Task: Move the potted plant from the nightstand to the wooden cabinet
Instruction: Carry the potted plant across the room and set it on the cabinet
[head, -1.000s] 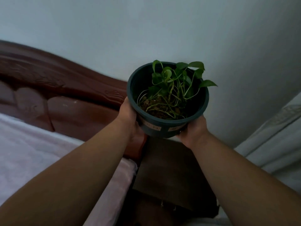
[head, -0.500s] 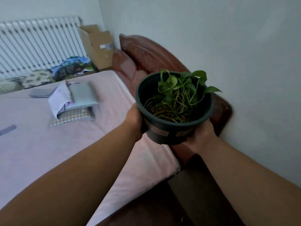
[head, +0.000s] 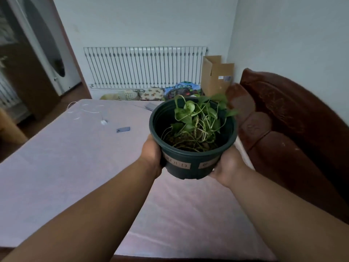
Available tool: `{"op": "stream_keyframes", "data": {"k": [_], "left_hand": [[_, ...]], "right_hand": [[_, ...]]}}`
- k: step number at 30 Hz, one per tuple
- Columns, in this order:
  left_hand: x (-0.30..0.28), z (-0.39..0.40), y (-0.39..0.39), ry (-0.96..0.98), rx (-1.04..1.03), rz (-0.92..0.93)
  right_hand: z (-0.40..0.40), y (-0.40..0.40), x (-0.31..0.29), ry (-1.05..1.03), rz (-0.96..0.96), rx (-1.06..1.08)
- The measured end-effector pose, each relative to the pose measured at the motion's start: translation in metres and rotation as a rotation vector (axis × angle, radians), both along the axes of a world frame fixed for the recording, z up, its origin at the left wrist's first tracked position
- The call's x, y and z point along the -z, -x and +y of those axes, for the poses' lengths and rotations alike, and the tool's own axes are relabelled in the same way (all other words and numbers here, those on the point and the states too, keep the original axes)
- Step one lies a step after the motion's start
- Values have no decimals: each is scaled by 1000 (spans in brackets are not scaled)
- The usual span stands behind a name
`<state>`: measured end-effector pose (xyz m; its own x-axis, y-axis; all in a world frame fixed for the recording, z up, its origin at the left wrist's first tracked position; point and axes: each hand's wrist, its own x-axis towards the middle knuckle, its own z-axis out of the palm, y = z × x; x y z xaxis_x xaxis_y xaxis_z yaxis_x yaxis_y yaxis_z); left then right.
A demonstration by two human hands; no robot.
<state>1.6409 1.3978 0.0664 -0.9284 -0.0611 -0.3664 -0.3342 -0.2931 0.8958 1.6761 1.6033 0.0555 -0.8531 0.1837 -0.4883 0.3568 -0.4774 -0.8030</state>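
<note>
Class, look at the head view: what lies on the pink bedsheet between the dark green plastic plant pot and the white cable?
One thing shows between the dark green plastic plant pot and the white cable: a small grey-blue flat phone-like object on the pink bedsheet. The rest is bare sheet.

You're in somebody's bedroom, pretty clearly: a bed [head: 75, 167] with a pink sheet, a padded brown headboard [head: 283, 129], a white radiator [head: 145, 67] on the far wall, a cardboard box [head: 217, 76] in the corner and a phone [head: 123, 129] lying on the sheet.
</note>
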Motion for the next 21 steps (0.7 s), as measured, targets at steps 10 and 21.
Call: {"op": "stream_keyframes", "data": {"k": [10, 21], "left_hand": [[-17, -262, 30, 42, -239, 15], [2, -488, 7, -30, -662, 51]], "right_hand": [[-258, 78, -14, 11, 8, -225], [-506, 120, -21, -34, -20, -560]]}}
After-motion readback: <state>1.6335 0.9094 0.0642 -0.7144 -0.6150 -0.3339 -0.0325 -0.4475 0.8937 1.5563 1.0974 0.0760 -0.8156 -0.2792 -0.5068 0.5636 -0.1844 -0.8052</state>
